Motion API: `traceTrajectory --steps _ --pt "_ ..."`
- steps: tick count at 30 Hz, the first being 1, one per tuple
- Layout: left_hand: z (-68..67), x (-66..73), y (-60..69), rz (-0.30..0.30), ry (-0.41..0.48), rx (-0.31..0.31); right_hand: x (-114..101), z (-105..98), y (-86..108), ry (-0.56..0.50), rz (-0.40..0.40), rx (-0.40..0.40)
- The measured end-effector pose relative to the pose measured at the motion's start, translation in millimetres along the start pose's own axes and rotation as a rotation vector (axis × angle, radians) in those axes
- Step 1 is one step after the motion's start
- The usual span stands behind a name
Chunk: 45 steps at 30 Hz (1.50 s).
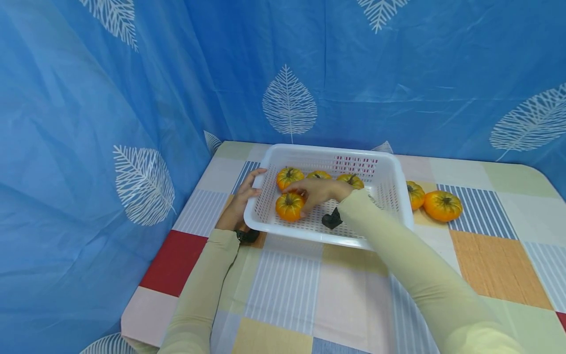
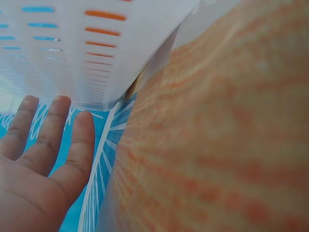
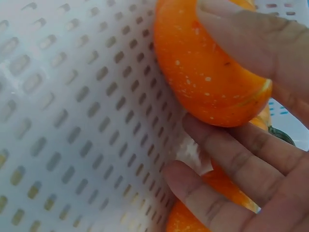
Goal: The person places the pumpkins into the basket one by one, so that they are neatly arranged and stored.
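A white perforated plastic basket [image 1: 305, 237] holds several small orange pumpkins with greenish tops. Inside it, my right hand [image 1: 320, 191] has thumb and fingers around the near-left pumpkin [image 1: 288, 209]. The right wrist view shows the thumb on one side of this pumpkin [image 3: 207, 79] and fingertips on the other. Further back in the basket are a left pumpkin [image 1: 289, 176], a middle pumpkin [image 1: 319, 174] partly behind my hand, and a right pumpkin [image 1: 351, 180]. My left hand [image 1: 240, 199] is at the basket's left end, its fingers extended in the left wrist view.
Two more pumpkins, one [image 1: 442, 205] in full view and one [image 1: 414, 195] partly hidden by the basket, sit on the table to the right. A patchwork checked cloth [image 1: 283, 285] covers the table. Blue curtains [image 1: 345, 88] with white leaf prints hang behind and at left.
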State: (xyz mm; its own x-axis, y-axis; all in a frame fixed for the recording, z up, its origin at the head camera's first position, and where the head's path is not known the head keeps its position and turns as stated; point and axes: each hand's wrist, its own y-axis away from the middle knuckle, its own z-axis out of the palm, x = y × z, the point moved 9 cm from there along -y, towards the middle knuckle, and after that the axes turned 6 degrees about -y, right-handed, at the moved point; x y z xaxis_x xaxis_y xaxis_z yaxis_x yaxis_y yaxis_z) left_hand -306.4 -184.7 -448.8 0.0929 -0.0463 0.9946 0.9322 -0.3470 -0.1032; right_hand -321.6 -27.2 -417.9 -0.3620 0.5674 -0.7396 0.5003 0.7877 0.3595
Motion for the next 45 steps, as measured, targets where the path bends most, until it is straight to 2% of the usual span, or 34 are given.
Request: traceTrajectory --steps 7,16,26,31,34,41,45 --pt "-0.1 -0.4 -0.7 0.000 0.062 0.005 1 3 -3.9 0.021 0.003 0.019" --pt "0.2 -0.2 -0.4 0.001 0.073 0.008 -2 4 -4.7 0.023 0.033 0.050" --pt "-0.7 -2.1 -1.3 0.002 0.057 -0.002 -1 1 -1.3 0.012 0.041 0.036" --pt "-2.3 -4.3 0.1 -0.022 0.011 0.006 -5 -3 4.1 -0.014 0.055 0.039" --pt "-2.2 -4.2 0.9 -0.026 0.012 0.010 -7 -5 7.8 -0.023 0.049 0.043" --pt "-1.1 -1.3 1.2 -0.013 0.016 0.006 -14 -8 17.4 -0.064 0.014 0.067" --pt "-0.7 0.2 0.4 0.002 0.008 -0.005 -15 -12 26.7 -0.122 0.033 0.099"
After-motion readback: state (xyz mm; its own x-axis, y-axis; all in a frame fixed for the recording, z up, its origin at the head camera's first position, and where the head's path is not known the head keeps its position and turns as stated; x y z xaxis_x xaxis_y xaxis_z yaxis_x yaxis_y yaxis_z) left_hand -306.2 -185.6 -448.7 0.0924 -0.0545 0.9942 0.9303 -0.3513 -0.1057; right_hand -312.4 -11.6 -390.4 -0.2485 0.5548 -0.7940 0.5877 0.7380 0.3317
